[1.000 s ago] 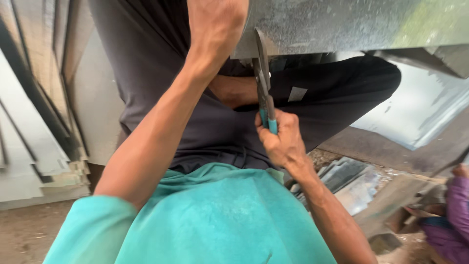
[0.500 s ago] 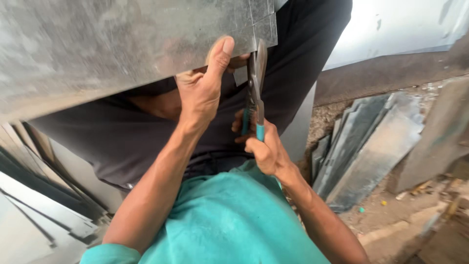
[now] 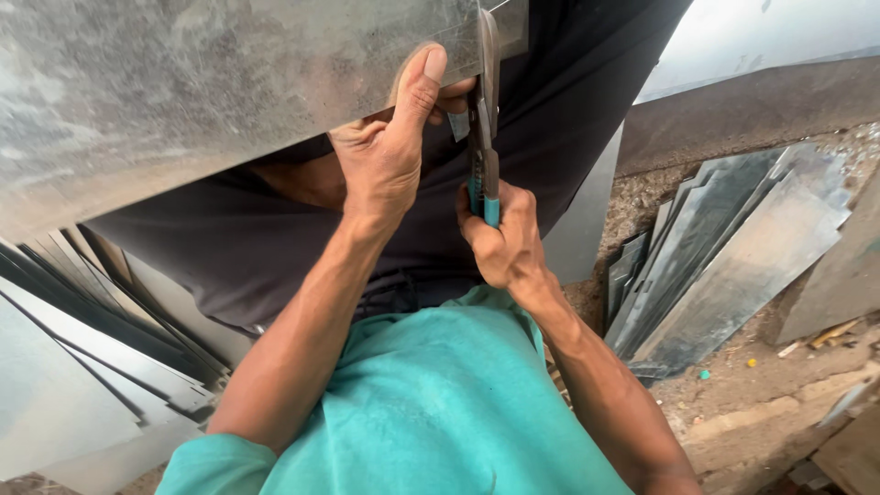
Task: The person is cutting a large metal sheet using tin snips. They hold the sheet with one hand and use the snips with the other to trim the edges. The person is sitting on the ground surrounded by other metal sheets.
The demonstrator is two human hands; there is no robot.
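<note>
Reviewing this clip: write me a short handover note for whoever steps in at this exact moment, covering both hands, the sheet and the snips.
Left hand: grips the lower edge of the metal sheet, thumb pressed up against its face, right beside the cut line.
Right hand: closed around the teal handles of the snips, blades pointing up into the sheet.
Done: the blades are well into the sheet from its lower edge; how far the cut runs is out of frame.
Left: the sheet is not yet in two pieces as far as can be seen.
Nearby: stacked metal strips on the ground to the right, more sheets at the left.
</note>
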